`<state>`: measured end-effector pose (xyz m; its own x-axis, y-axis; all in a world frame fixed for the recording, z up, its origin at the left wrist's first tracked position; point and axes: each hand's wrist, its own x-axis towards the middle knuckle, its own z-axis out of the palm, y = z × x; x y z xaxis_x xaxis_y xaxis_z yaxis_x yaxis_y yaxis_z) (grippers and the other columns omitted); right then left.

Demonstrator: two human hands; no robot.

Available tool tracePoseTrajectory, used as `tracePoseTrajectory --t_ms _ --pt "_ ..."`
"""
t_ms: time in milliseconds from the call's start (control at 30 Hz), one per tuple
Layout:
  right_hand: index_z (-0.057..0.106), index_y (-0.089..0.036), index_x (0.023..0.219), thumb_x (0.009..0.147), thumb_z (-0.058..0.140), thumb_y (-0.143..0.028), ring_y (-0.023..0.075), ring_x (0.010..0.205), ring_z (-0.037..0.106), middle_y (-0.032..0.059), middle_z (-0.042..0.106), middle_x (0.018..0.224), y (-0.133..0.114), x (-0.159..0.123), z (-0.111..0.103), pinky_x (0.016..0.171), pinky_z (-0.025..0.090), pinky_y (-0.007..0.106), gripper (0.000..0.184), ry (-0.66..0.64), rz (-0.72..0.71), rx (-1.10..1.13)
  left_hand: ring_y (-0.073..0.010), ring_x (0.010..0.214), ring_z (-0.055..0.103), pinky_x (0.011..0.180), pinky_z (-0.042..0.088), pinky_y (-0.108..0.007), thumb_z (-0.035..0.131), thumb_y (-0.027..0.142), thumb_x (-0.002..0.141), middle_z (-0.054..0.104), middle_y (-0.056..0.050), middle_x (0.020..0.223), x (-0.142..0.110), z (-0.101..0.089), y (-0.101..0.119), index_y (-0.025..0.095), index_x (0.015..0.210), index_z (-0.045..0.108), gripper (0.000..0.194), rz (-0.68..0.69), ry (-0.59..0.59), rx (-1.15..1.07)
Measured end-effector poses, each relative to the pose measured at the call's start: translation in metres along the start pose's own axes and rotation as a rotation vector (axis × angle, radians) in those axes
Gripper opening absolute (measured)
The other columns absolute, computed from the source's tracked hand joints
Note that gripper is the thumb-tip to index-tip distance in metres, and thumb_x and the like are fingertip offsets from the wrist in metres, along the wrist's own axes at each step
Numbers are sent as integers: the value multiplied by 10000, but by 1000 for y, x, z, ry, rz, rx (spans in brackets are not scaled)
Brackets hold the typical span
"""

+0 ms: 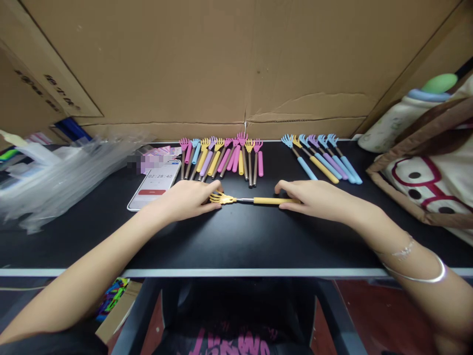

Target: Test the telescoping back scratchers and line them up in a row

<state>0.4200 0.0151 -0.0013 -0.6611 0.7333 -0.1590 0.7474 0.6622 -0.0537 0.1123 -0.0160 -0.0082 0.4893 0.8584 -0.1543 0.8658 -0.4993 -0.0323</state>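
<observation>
A yellow back scratcher (271, 200) lies level across the middle, just above the black desktop. Its claw head is at the left, a short metal rod shows in the middle and the yellow sleeve is at the right. My left hand (192, 199) pinches the claw end between thumb and fingers. At the other end my right hand (314, 197) is closed on the handle. Behind my left hand lies a row of back scratchers (221, 158) in pink, yellow, purple and blue, with loose coloured sleeves among the rods. Another group (325, 160), with sleeves over their rods, lies behind my right hand.
A phone (155, 185) showing a timer lies left of the row. Clear plastic bags (81, 172) are heaped at far left. A bag with a cartoon face (424, 182) and a white bottle (399, 118) stand at right. Cardboard (236, 64) walls the back.
</observation>
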Motion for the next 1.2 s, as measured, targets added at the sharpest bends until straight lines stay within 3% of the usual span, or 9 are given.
tracePoseTrajectory --t_ms 1200 --pt "522 -229 1074 927 461 -418 176 670 604 37 681 908 -1 0 0 545 308 262 247 -1 -5 -16 -251 877 694 678 471 -297 439 431 970 715 -61 971 0 1 1 214 1176 491 304 -8 12 42"
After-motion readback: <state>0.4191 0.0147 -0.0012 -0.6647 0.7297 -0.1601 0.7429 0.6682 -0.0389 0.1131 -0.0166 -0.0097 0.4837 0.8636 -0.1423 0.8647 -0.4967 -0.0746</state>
